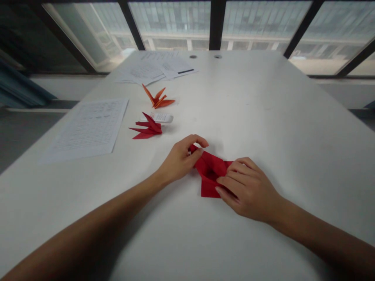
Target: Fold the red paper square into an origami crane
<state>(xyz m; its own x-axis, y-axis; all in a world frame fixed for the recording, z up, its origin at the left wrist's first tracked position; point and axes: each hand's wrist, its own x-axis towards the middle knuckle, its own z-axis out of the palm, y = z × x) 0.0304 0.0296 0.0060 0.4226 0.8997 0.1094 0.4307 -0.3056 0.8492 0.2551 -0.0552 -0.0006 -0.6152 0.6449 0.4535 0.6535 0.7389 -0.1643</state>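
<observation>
A partly folded red paper (210, 171) lies on the white table (263, 117) in front of me. My left hand (181, 158) pinches its upper left corner between thumb and fingers. My right hand (249, 187) presses flat on the paper's right side, fingers pointing left. Part of the paper is hidden under my right hand. A finished red paper crane (148, 128) sits further back on the left, and an orange paper crane (158, 98) stands behind it.
A printed sheet (88, 128) lies at the left. More printed sheets (155, 68) are spread at the far end. A small white object (162, 117) lies behind the red crane. Windows run along the table's far edge.
</observation>
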